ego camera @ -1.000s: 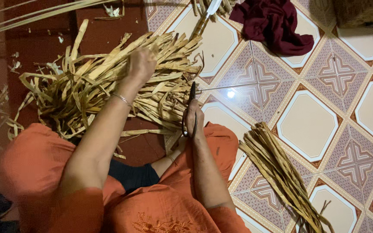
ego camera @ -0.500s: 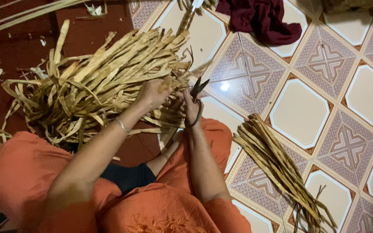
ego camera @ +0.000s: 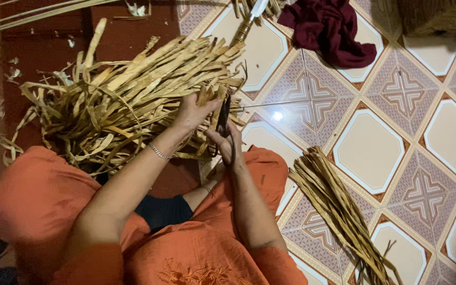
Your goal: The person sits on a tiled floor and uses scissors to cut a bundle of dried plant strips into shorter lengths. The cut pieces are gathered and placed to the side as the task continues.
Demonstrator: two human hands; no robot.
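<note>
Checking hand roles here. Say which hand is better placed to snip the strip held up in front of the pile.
Right, probably. The right hand holds the dark scissors upright beside the strip. The left hand has its grip on that strip at the edge of the pile of dried leaf strips, steadying it.

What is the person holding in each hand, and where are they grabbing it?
The right hand holds dark scissors by the handles. The left hand pinches a dry leaf strip near its end.
</note>
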